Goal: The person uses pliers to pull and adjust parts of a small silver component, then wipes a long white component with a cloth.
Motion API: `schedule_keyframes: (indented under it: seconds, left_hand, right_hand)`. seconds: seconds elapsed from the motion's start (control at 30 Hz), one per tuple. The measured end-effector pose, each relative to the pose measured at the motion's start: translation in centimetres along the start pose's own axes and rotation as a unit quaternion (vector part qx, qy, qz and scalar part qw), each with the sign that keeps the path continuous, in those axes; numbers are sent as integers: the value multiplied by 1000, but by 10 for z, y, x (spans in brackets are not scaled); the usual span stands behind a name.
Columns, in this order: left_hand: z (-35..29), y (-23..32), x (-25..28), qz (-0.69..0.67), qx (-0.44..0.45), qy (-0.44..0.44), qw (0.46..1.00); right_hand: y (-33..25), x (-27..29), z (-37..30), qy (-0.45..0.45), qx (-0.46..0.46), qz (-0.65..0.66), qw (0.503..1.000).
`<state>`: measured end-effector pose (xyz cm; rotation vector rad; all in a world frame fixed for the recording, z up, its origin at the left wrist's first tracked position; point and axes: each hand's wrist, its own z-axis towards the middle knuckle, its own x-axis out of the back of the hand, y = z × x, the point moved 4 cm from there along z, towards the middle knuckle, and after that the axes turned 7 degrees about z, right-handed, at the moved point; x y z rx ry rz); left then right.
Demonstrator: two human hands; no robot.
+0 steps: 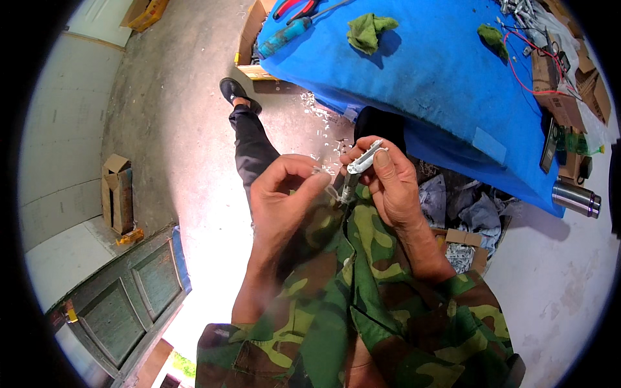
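Over my lap, my right hand (pixel 398 187) pinches a slim, long white and silvery part (pixel 363 159) between thumb and fingers. Its exact kind cannot be made out. A greyish piece (pixel 349 187) shows just below its lower end; whether the two are joined is unclear. To the left, my left hand (pixel 278 197) is closed in a pinch at about the same height. Small whitish bits (pixel 321 171) show at its fingertips, too small to name. A short gap separates the two hands.
Ahead is a table with a blue cloth (pixel 420 84), bearing a teal-handled screwdriver (pixel 284 39), red-handled pliers (pixel 296 8) and green rags (pixel 370 32). A steel flask (pixel 576 198) is at right. White scraps (pixel 320 126) litter the floor; a carton (pixel 460 253) of silvery parts sits below right.
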<state>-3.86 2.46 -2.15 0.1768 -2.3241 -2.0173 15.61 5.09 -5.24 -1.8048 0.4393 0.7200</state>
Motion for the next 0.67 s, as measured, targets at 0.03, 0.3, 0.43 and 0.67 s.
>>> schedule_keyframes:
  seconds: [0.03, 0.3, 0.43, 0.67]
  left_hand:
    - [0, -3, 3, -12, 9, 2, 1000]
    - [-1, -2, 14, -18, 6, 34, 999]
    - [1, -7, 14, -17, 35, 44, 998]
    - [12, -34, -7, -40, 133, 18, 990]
  right_hand:
    - [0, 2, 2, 4, 2, 9, 1000]
    - [-10, 16, 10, 110, 73, 3, 991]
    - [-10, 19, 12, 131, 68, -53, 988]
    - [9, 19, 21, 154, 63, -89, 982]
